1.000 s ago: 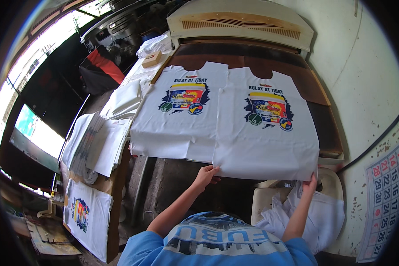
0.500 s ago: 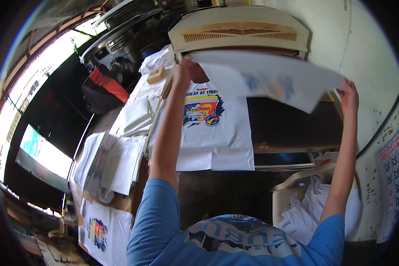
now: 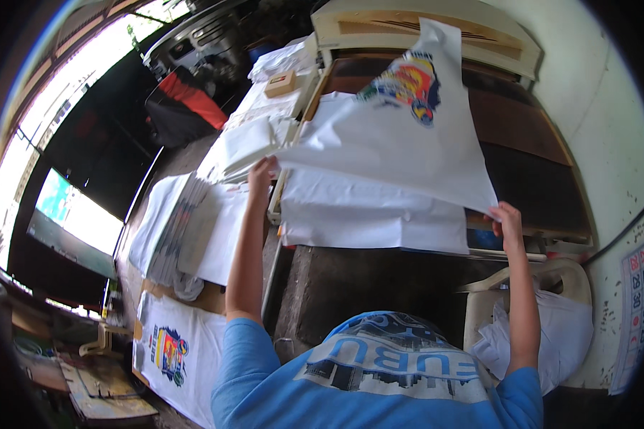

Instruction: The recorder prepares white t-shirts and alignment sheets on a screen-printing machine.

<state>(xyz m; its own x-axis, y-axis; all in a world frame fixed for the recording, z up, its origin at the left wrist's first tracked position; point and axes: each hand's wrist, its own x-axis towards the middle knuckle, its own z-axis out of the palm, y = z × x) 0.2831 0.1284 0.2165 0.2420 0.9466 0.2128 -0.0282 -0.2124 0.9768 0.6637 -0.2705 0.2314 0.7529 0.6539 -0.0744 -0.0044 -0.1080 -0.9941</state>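
A white printed cloth is stretched between my hands, its colourful print facing up and its far end raised over the brown bed. My left hand pinches its near left corner. The near right corner is gripped by my right hand, close to the front edge of the bed. Below it, a second white cloth lies flat with its lower end along the bed's front. The held cloth hides most of that one, including its print.
A beige vented hood stands over the bed's far end. Left are folded white stacks, a small cardboard box and a printed white cloth. A plastic chair with crumpled white cloth stands near my right arm.
Both hands have come down and nearer to me, drawing the cloth's near edge over the front of the bed. The held cloth now covers the print of the one beneath.
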